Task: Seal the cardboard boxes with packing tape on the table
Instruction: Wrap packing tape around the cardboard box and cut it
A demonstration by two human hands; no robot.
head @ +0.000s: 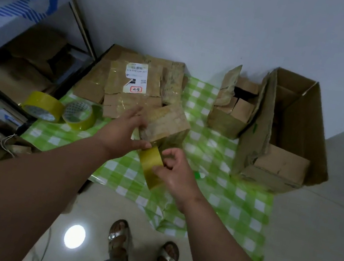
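Nearest us, our right hand [176,172] pinches a yellow tape roll [151,166] between curled fingers and thumb, just above the green checked cloth [232,210] on the worktop. Our left hand [123,132] grips the near corner of a small cardboard box [167,125], thumb touching the roll's upper edge. Left of that, 2 spare tape rolls [59,110] lie side by side. Behind the small box sits a flattened labelled box [133,82]. Farther right stand a torn box [231,108] and a large open box [287,137] near the wall.
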